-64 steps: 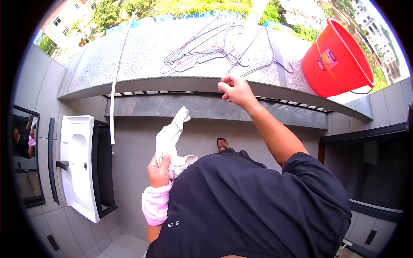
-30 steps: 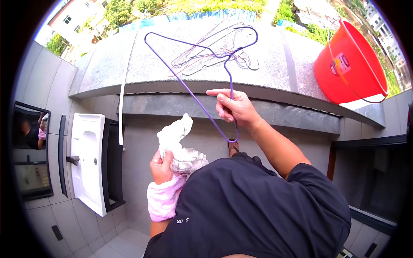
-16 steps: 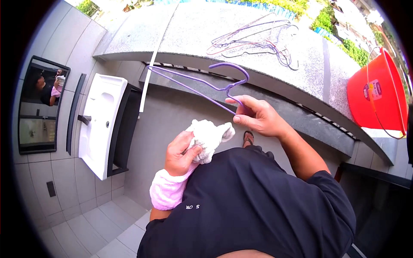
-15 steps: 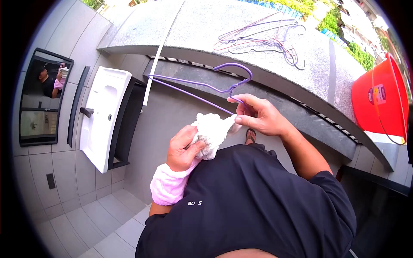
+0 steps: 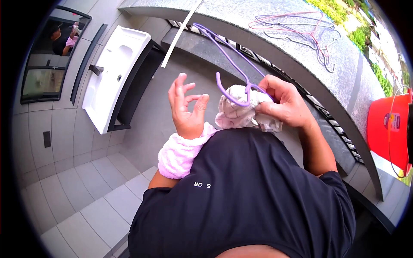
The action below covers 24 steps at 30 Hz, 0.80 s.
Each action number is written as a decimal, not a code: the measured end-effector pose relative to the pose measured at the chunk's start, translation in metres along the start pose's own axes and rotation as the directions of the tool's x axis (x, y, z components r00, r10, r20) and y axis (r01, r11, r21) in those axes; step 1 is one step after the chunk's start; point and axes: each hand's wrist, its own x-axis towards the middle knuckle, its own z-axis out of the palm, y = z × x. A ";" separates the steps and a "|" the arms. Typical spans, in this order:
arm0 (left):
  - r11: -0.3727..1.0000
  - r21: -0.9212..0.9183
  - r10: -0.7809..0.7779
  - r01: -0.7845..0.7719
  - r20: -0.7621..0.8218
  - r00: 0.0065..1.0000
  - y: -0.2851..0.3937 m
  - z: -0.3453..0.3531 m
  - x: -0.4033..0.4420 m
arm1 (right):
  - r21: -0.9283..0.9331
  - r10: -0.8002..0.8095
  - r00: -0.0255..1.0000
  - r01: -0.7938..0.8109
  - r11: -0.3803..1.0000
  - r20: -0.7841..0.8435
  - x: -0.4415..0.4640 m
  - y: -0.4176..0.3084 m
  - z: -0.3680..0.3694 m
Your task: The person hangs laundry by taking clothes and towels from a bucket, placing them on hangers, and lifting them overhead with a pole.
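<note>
Your right hand (image 5: pixel 287 102), toward two o'clock, has its fingers closed on the purple hanger (image 5: pixel 234 64) and the white cloth (image 5: pixel 238 107). Your left hand (image 5: pixel 187 109), at eleven o'clock, has open fingers, touching neither.

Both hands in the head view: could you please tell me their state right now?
Left hand: open, holding nothing, pink cloth around its wrist.
Right hand: closed, holding the purple hanger and whitish cloth.
</note>
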 end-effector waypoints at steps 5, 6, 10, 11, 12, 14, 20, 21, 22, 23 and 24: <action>0.766 0.501 0.422 -0.403 0.081 0.903 0.018 -0.016 0.012 | -0.627 -0.177 0.932 0.346 0.699 0.317 -0.018 -0.062 -0.027; 0.695 0.575 0.416 -0.432 0.167 0.894 0.019 -0.015 0.010 | -0.649 -0.241 0.904 0.422 0.633 0.352 -0.019 -0.068 -0.028; 0.626 0.665 0.182 -0.408 0.384 0.905 0.018 -0.006 -0.002 | -0.750 -0.393 0.826 0.544 0.375 0.403 -0.019 -0.087 -0.027; 0.702 0.591 0.116 -0.396 0.455 0.883 0.001 -0.008 -0.005 | -0.783 -0.420 0.832 0.517 0.347 0.363 -0.020 -0.089 -0.027; 0.772 0.513 0.060 -0.374 0.528 0.847 -0.013 -0.008 -0.007 | -0.815 -0.448 0.834 0.486 0.316 0.323 -0.020 -0.090 -0.028; 0.965 0.230 -0.030 -0.129 0.580 0.814 -0.016 0.002 -0.012 | -0.863 -0.558 0.782 0.458 0.212 0.278 -0.017 -0.089 -0.027; 0.976 -0.019 -0.144 0.215 0.682 0.717 0.004 0.023 -0.010 | -0.913 -0.866 0.381 0.364 -0.182 0.324 0.016 -0.072 -0.004; 0.984 -0.045 -0.101 0.175 0.664 0.741 0.003 0.028 -0.012 | -0.915 -0.846 0.411 0.354 -0.195 0.339 0.018 -0.074 0.004; 0.989 -0.069 -0.058 0.133 0.646 0.761 0.002 0.032 -0.013 | -0.902 -0.803 0.463 0.383 -0.199 0.374 0.020 -0.074 0.014; 0.995 0.010 -0.077 0.094 0.670 0.739 0.011 0.032 -0.010 | -0.895 -0.794 0.458 0.380 -0.232 0.400 0.024 -0.072 0.024; 0.984 -0.032 -0.118 0.178 0.631 0.767 0.005 0.035 -0.013 | -0.889 -0.784 0.452 0.375 -0.265 0.425 0.028 -0.071 0.032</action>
